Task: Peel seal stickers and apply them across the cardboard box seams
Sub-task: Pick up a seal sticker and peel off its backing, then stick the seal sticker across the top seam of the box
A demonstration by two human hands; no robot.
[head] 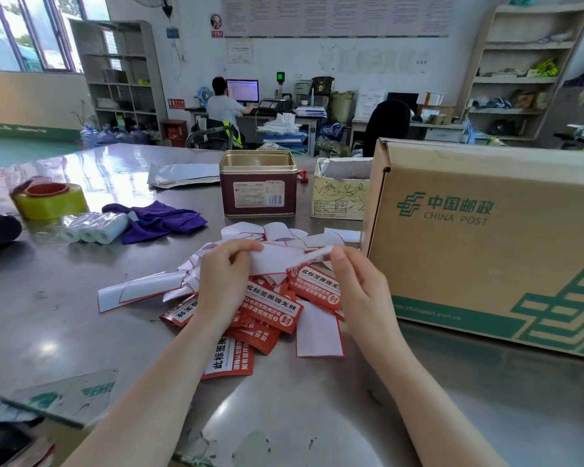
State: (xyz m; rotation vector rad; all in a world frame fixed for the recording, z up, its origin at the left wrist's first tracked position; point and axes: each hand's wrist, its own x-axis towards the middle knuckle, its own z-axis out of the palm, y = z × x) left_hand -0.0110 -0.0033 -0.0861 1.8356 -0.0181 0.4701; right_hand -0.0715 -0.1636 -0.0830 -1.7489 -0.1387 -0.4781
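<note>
Above a heap of red seal stickers and white backing papers on the steel table, I hold one sticker between both hands. My left hand pinches its white backing at the left end. My right hand pinches the red sticker's edge at the right end, where it is partly lifted off the backing. The large China Post cardboard box stands just to the right of my hands, its printed side facing me.
Behind the heap stand an open maroon tin and a small open carton. A purple cloth, wrapped white rolls and a yellow tape roll lie at the left. A person sits at a desk far behind.
</note>
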